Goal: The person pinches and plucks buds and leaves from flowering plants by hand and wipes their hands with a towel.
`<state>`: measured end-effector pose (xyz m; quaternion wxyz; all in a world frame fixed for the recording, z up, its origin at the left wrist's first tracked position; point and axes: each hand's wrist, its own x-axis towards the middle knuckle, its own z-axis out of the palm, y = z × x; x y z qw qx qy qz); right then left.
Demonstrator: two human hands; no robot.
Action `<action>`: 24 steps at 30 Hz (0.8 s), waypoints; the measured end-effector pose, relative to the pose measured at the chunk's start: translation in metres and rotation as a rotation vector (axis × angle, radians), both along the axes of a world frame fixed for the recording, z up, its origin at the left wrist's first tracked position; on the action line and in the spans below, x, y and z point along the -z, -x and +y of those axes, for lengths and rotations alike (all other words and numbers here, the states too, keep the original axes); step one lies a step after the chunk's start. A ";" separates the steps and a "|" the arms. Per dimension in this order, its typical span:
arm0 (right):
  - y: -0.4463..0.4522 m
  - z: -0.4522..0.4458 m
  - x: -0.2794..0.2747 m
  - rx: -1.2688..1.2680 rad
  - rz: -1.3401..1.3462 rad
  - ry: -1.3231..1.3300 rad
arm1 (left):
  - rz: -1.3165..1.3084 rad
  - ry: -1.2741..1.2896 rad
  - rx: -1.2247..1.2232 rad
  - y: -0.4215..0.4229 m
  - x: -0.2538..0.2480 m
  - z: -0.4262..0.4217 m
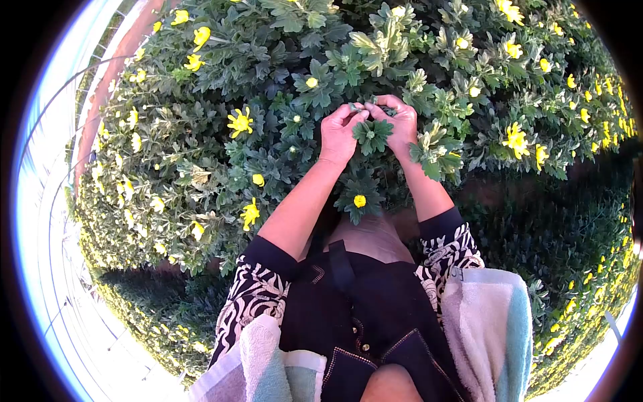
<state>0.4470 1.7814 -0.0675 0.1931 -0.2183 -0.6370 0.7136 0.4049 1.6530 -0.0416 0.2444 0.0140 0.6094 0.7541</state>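
Note:
My left hand [339,135] and my right hand [402,126] meet among the leaves of a chrysanthemum plant [315,40]. The fingertips of both hands are pinched together on a small green chrysanthemum shoot [356,107]. Its tip is partly covered by the fingers, so I cannot tell whether a bud is there. Just below the fingertips, between the hands, hangs a lobed green leaf cluster [372,136]. A yellow flower [360,200] stands nearer my body, between my forearms. Another open yellow bloom [240,122] is to the left of my left hand.
Dense chrysanthemum foliage with yellow flowers [516,141] and buds surrounds the hands. A dark gap [509,194] runs along the right, with another flowering row [576,301] beyond it. A towel [485,328] hangs over my shoulder. Pale sheeting and thin wires curve along the left edge.

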 end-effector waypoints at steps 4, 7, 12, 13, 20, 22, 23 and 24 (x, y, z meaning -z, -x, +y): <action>-0.006 -0.007 -0.011 -0.009 -0.028 0.009 | -0.073 0.225 -0.095 0.012 0.016 0.002; -0.008 -0.010 -0.014 -0.068 -0.082 0.041 | 0.226 0.895 0.093 0.016 0.031 -0.004; -0.010 0.001 -0.025 0.008 -0.056 -0.034 | 0.139 0.916 0.208 0.011 0.049 -0.030; -0.013 0.001 -0.029 0.048 -0.055 -0.142 | 0.128 0.872 0.168 0.005 0.046 -0.036; -0.090 -0.034 -0.128 -0.108 0.002 -0.593 | 0.029 0.362 0.244 -0.051 -0.059 -0.102; -0.133 -0.051 -0.138 -0.347 -0.022 -0.539 | -0.034 0.340 0.307 -0.076 -0.088 -0.136; -0.156 -0.057 -0.138 -0.500 -0.087 -0.480 | -0.053 0.312 0.344 -0.087 -0.100 -0.156; -0.170 -0.061 -0.132 -0.496 -0.098 -0.494 | -0.066 0.273 0.342 -0.094 -0.106 -0.172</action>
